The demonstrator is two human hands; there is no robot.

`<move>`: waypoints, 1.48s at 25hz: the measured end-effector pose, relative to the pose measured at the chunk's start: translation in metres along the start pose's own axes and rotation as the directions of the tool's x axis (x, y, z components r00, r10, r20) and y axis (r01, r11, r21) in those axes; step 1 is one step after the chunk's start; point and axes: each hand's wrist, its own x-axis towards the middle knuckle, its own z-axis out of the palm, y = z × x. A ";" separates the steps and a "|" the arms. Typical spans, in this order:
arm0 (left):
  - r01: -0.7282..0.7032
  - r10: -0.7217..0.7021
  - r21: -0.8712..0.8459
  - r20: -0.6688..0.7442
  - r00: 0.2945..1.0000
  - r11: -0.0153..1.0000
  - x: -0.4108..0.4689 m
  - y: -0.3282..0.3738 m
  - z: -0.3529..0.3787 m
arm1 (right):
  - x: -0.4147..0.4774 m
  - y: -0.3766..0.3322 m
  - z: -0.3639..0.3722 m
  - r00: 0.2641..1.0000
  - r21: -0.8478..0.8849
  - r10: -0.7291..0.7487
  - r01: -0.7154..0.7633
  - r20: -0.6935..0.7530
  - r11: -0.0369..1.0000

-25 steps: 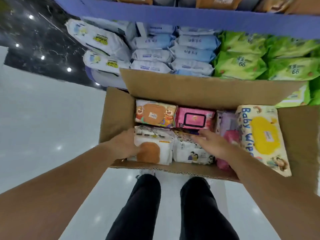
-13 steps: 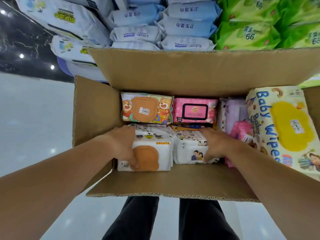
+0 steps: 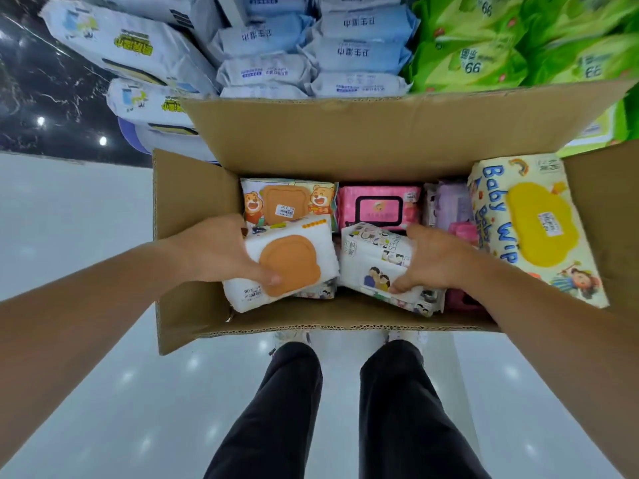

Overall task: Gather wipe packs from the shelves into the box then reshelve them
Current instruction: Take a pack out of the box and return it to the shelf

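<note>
An open cardboard box [image 3: 345, 140] stands in front of me against the shelf. My left hand [image 3: 214, 250] grips a white wipe pack with an orange lid [image 3: 294, 261], tilted and raised off the packs below. My right hand [image 3: 432, 261] holds a white pack printed with cartoon people [image 3: 373, 267], also lifted and tilted. Still lying in the box are a bear-print pack [image 3: 287, 198], a pink pack [image 3: 378, 207], a purple pack [image 3: 449, 205] and a large yellow-lidded Baby Wipes pack [image 3: 532, 226] leaning on the right wall.
Behind the box the shelf holds stacked white-and-yellow packs [image 3: 128, 46], pale blue packs [image 3: 311, 50] and green packs [image 3: 501, 46]. My legs in dark trousers [image 3: 345, 409] stand on a glossy white floor [image 3: 69, 219]. A dark marble wall [image 3: 34, 98] is at far left.
Both hands have closed on their packs and lifted them upward off the layer beneath, tilting them. The camera has come closer to the box.
</note>
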 end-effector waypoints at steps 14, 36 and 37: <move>-0.340 0.259 -0.087 -0.482 0.837 0.936 -0.364 0.051 -0.233 | -0.387 -0.093 -0.253 0.955 0.519 -0.069 0.217 -0.290 0.827; -0.453 0.486 0.345 -0.840 0.242 0.822 -0.673 0.137 -0.513 | -0.694 -0.253 -0.649 0.460 -0.160 -0.352 0.407 -0.815 0.900; -0.449 0.485 0.349 -0.842 0.235 0.823 -0.674 0.139 -0.517 | -0.696 -0.264 -0.677 0.430 -0.220 -0.392 0.396 -0.813 0.892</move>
